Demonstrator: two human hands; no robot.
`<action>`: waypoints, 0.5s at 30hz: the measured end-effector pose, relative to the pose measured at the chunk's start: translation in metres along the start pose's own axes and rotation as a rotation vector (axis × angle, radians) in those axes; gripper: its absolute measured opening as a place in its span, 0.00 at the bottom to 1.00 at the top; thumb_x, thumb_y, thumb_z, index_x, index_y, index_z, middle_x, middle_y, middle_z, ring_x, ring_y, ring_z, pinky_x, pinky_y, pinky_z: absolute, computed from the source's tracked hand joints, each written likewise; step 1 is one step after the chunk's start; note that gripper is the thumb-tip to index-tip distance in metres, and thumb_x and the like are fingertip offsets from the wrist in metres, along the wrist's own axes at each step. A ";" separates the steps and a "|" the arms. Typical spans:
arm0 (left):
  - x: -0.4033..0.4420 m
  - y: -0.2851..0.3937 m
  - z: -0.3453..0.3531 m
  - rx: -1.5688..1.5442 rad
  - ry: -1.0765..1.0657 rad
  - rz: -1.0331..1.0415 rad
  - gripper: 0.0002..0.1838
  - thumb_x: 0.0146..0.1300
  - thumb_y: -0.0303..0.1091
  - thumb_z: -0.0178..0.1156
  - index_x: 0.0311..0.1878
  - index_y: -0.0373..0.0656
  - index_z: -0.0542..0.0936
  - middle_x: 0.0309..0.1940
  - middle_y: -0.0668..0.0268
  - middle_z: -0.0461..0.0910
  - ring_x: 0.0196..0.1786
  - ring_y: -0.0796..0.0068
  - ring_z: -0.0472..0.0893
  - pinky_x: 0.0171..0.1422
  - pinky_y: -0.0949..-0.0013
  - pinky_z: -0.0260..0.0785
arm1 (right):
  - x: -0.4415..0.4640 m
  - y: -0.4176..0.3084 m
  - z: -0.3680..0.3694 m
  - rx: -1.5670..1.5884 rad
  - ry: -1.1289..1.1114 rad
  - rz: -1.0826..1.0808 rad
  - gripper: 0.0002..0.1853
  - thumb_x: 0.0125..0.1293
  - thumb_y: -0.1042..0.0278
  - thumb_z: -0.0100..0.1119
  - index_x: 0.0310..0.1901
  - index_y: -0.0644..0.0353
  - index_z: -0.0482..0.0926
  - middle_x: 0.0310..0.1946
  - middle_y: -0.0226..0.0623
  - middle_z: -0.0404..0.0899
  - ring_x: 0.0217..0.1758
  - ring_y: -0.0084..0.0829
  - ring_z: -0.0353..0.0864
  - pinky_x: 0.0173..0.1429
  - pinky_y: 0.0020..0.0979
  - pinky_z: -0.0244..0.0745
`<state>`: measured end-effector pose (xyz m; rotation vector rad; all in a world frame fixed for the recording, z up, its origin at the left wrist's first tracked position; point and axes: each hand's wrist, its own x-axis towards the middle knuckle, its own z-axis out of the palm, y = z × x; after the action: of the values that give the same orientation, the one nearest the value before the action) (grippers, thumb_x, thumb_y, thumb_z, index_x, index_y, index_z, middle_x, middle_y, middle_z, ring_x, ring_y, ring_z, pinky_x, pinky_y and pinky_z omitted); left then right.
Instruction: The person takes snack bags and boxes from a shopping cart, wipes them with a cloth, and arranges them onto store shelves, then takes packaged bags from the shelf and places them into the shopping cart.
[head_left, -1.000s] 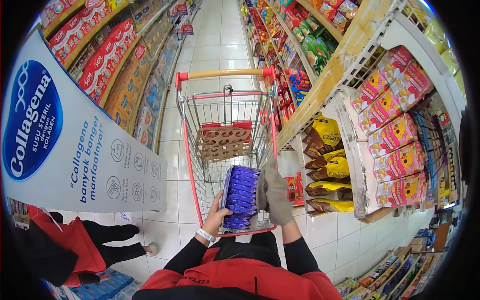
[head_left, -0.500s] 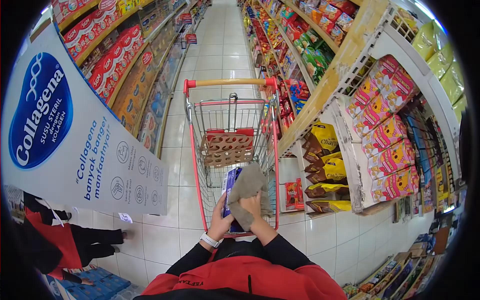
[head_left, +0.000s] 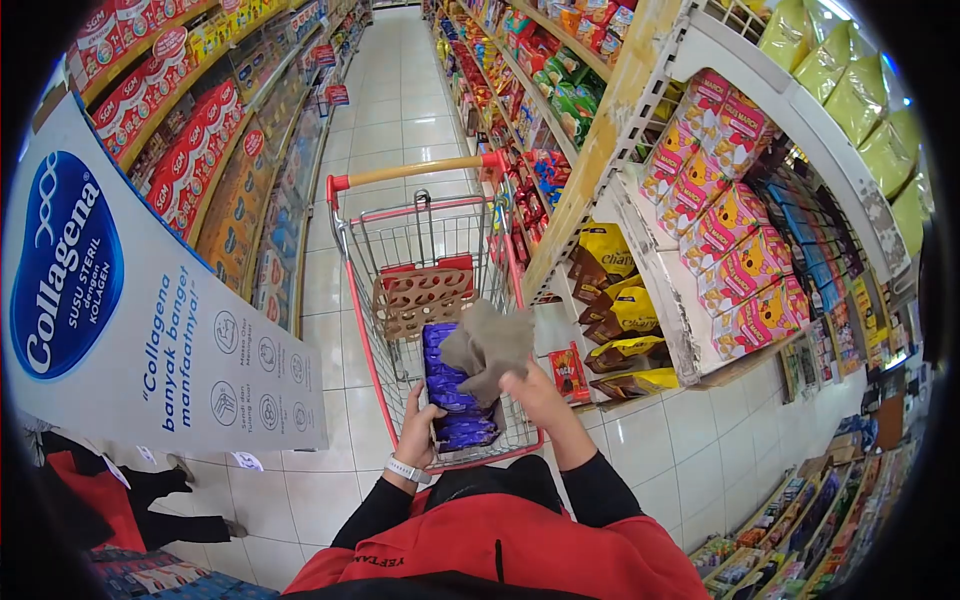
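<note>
My left hand [head_left: 416, 432], with a white watch on its wrist, grips the left edge of a strip of shiny purple packets [head_left: 465, 432]. Its thumb lies over the near-left side of the packets. A crumpled grey-brown cloth [head_left: 488, 350] is held in my right hand [head_left: 543, 402] and covers the upper right of the packets. Both things are over the wire shopping cart [head_left: 368, 300] in front of me. Whether the packets rest on the cart or hang above it, I cannot tell.
A brown perforated panel [head_left: 395, 295] stands inside the cart. On the left hangs a large Collagena banner [head_left: 190, 330]. Pink snack packs [head_left: 740, 260] and yellow-brown bags [head_left: 625, 310] fill the right-hand shelves. A person in red and black [head_left: 110, 490] is at lower left.
My right hand has moved right with the cloth, uncovering more of the purple packets, whose broad face now shows. The view has turned, so the cart sits farther left and tilted.
</note>
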<state>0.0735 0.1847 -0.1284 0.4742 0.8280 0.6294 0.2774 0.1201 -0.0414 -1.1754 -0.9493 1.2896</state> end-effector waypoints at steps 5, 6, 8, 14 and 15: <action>-0.006 0.009 0.017 0.062 -0.056 0.049 0.44 0.55 0.20 0.51 0.77 0.50 0.51 0.48 0.60 0.76 0.46 0.72 0.78 0.51 0.63 0.76 | -0.006 0.028 0.018 -1.278 0.092 -0.431 0.21 0.57 0.62 0.69 0.47 0.67 0.79 0.58 0.55 0.72 0.70 0.58 0.63 0.71 0.50 0.60; -0.006 0.008 0.020 0.081 -0.076 0.076 0.44 0.55 0.20 0.51 0.78 0.49 0.50 0.47 0.60 0.76 0.45 0.73 0.78 0.51 0.64 0.76 | -0.009 0.032 0.023 -1.283 0.100 -0.430 0.21 0.57 0.62 0.69 0.47 0.67 0.79 0.58 0.55 0.72 0.70 0.58 0.63 0.71 0.50 0.60; -0.007 0.010 0.023 0.088 -0.071 0.071 0.44 0.55 0.20 0.51 0.78 0.49 0.50 0.46 0.61 0.77 0.43 0.74 0.78 0.51 0.65 0.76 | -0.011 0.039 0.032 -1.237 0.235 -0.523 0.16 0.52 0.66 0.71 0.40 0.66 0.81 0.53 0.51 0.74 0.66 0.55 0.67 0.67 0.49 0.64; -0.008 0.007 0.014 0.118 -0.048 0.023 0.44 0.55 0.19 0.51 0.78 0.48 0.51 0.43 0.61 0.79 0.40 0.74 0.79 0.51 0.67 0.75 | -0.011 0.037 0.031 -0.964 0.196 -0.284 0.18 0.52 0.69 0.71 0.46 0.59 0.82 0.46 0.43 0.77 0.54 0.46 0.74 0.59 0.41 0.70; -0.010 0.008 0.014 0.137 -0.066 -0.002 0.44 0.55 0.19 0.52 0.78 0.49 0.52 0.44 0.61 0.79 0.40 0.74 0.79 0.51 0.67 0.75 | -0.009 0.037 0.026 -0.964 0.196 -0.280 0.18 0.52 0.69 0.71 0.46 0.59 0.82 0.46 0.43 0.77 0.54 0.46 0.74 0.59 0.41 0.70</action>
<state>0.0767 0.1818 -0.1104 0.6154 0.8122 0.5542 0.2443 0.1111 -0.0716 -1.7584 -1.5878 0.4391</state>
